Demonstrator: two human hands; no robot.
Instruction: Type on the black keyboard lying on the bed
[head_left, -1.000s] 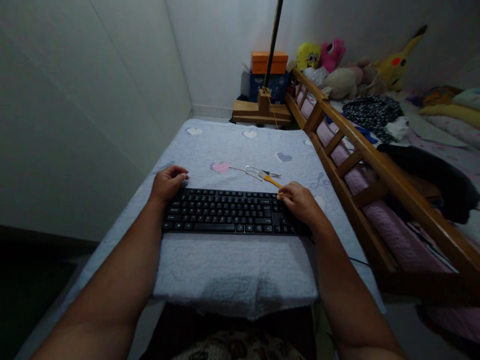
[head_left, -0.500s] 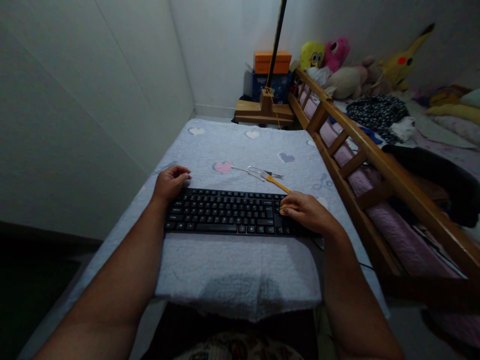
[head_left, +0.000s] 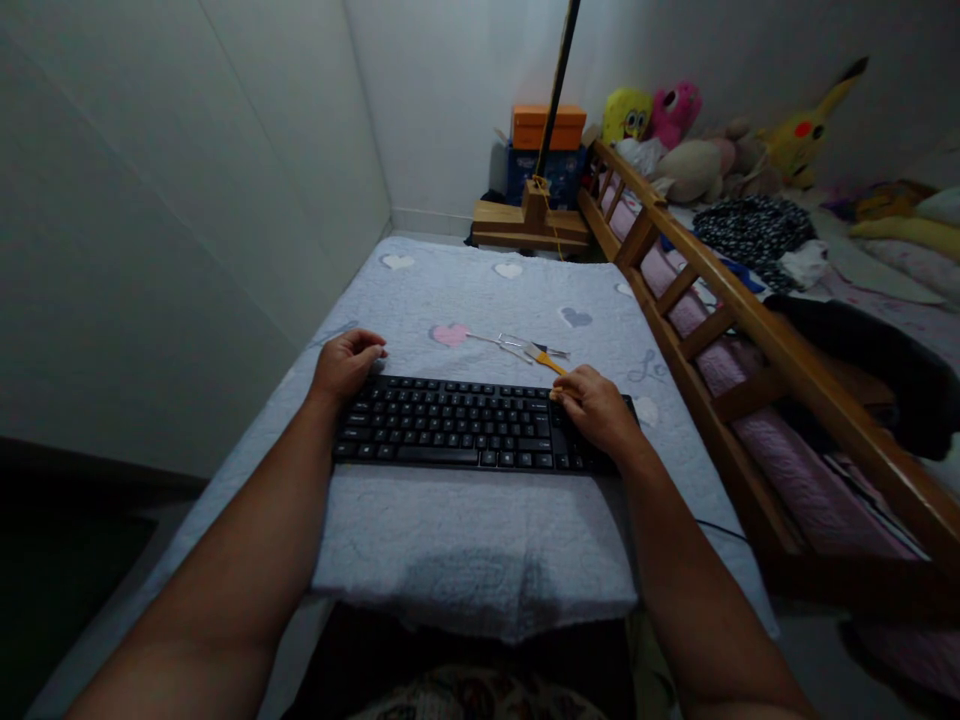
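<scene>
The left hand is held loosely curled at the far left corner of a black keyboard, its thumb brought close to the bent fingers; whether anything is gripped there cannot be told. The right hand is closed in a pinch, and a small tan piece is held between its thumb and fingers, over the right part of the keyboard. Many of the keys at that end are hidden by the hand and wrist.

The keyboard is laid flat across the bench, its space bar turned toward the person. The bench is covered by a pale blue cloth patterned with hearts. A black cable is seen on the cloth beyond the right forearm.

Just past the keyboard, a brush with an orange handle is placed with its handle pointed at the right hand; whether the two are touching cannot be told. By its bristles, thin metal tools are gathered. To the right, the bench is flanked by a wooden bed rail.
</scene>
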